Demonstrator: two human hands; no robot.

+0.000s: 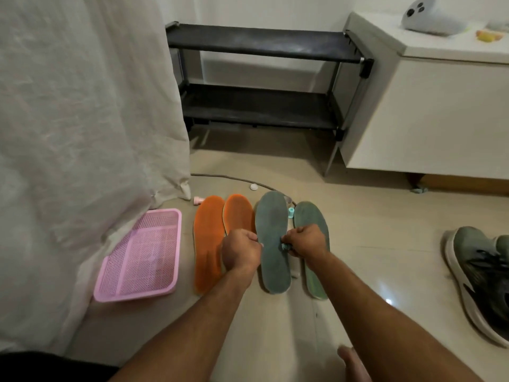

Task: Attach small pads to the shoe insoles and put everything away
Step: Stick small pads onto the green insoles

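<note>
We see both bare forearms reaching forward and down from the bottom of the view toward a row of four insoles lying flat on the beige tiled floor [371,230]. Our left hand [241,250] is knuckles-up, its fingers curled, and it sits over the heel half of the inner orange foam insole [238,213], right at the left edge of the long grey-green insole [271,238]. Whether those fingers pinch anything we cannot tell; their tips are too small and blurred.

Our right hand [304,239] comes in from the other side, also knuckles-up, with its fingers closed in a pinch on a small teal pad [284,246] held at the right edge of the grey-green insole, about halfway along it. This hand covers part of the lighter green insole [312,219] lying just beside it.

The outer orange foam insole [208,244] lies leftmost, touching its partner. Left of it, apart from the insoles, is a shallow pink plastic mesh tray [137,257], partly under a hanging white cloth [82,119].

Between the toes of the two green insoles stands a small teal cylinder [290,213]. A dark grey sneaker with a white sole [479,277] lies well apart on the right, and a black two-tier rack [261,78] stands against the far wall.
</note>
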